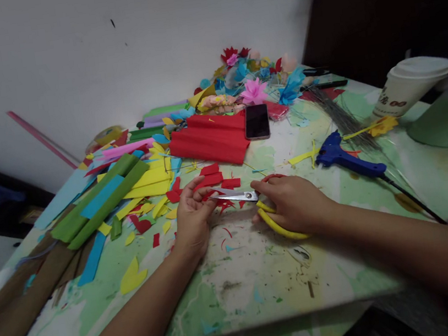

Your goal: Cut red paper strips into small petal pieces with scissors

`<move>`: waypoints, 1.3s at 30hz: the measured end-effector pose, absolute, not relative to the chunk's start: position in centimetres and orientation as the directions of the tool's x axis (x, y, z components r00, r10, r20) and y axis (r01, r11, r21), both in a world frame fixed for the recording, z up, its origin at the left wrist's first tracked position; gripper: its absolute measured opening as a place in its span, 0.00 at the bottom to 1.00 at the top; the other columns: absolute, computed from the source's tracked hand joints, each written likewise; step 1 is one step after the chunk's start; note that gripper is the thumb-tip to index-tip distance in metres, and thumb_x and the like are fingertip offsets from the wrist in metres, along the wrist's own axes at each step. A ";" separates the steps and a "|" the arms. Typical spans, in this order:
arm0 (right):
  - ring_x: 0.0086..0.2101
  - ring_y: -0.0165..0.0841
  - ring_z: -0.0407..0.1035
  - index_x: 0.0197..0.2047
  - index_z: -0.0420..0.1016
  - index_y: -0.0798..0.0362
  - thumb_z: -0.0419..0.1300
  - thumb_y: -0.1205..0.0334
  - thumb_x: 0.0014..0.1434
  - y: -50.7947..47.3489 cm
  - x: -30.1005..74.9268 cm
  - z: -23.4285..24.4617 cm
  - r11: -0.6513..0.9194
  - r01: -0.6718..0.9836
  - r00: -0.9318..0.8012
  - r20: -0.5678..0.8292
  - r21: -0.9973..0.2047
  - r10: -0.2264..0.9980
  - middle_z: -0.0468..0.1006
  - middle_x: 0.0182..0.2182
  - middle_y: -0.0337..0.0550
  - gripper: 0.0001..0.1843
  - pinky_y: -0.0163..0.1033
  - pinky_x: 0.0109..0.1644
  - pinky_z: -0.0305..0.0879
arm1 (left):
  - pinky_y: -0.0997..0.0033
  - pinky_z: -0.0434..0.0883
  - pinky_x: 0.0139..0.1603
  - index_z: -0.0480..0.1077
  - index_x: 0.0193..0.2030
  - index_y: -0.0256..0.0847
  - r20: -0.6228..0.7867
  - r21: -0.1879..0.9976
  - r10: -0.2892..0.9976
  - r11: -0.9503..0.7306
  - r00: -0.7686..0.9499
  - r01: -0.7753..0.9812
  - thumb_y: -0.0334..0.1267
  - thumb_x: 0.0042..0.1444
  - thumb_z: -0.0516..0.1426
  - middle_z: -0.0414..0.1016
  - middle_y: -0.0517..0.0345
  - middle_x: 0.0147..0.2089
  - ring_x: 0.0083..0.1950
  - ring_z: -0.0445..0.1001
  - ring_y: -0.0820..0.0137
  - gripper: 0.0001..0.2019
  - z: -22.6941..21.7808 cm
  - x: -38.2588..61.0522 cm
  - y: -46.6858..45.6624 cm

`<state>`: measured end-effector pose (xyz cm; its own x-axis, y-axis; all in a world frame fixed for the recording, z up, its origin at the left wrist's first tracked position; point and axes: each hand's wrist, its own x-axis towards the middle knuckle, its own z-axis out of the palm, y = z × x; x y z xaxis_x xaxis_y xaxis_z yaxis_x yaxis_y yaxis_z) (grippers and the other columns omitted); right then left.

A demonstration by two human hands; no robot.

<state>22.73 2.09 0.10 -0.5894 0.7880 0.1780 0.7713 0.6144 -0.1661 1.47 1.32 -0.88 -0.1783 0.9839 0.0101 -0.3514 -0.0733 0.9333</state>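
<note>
My right hand (291,203) is closed around a pair of scissors (248,195) with a yellow lower handle loop and some red at the upper one. Its metal blades point left and stand slightly apart. At the blade tips is my left hand (195,214), thumb and fingers curled together; whatever they pinch is too small or hidden to name. Just beyond the blades lie cut pieces of red paper (211,176). Thin red clippings (227,232) are scattered on the tabletop below.
A red paper sheet (207,139) and a phone (256,121) lie behind. Green paper strips (103,199) and yellow pieces are at left. At right are a blue glue gun (345,157), wires (335,113) and a lidded paper cup (408,86). Paper flowers (255,91) pile at the back.
</note>
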 end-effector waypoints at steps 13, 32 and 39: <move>0.40 0.43 0.71 0.51 0.66 0.53 0.53 0.38 0.57 2.1 22.8 0.0 0.613 0.774 -0.586 0.185 -0.157 0.789 0.78 0.38 0.50 0.29 0.39 0.36 0.57 | 0.80 0.72 0.34 0.68 0.48 0.42 -0.009 0.924 0.986 -0.055 -0.164 -0.379 0.26 0.38 0.67 0.71 0.65 0.34 0.33 0.72 0.78 0.27 -0.9 1.6 1.3; 0.37 0.41 0.72 0.53 0.67 0.52 0.54 0.38 0.57 2.1 22.7 -0.1 0.610 0.779 -0.589 0.162 -0.146 0.792 0.78 0.37 0.49 0.30 0.38 0.34 0.55 | 0.81 0.70 0.35 0.69 0.47 0.40 0.012 0.935 0.986 -0.071 -0.169 -0.347 0.27 0.40 0.66 0.70 0.64 0.35 0.32 0.71 0.79 0.24 -1.0 1.6 1.4; 0.37 0.41 0.72 0.50 0.68 0.53 0.54 0.38 0.57 2.1 22.7 0.1 0.603 0.779 -0.582 0.159 -0.174 0.798 0.78 0.37 0.49 0.28 0.38 0.34 0.56 | 0.80 0.72 0.33 0.68 0.48 0.41 -0.011 0.935 0.988 -0.045 -0.157 -0.353 0.28 0.41 0.66 0.72 0.63 0.36 0.32 0.73 0.78 0.24 -0.8 1.7 1.2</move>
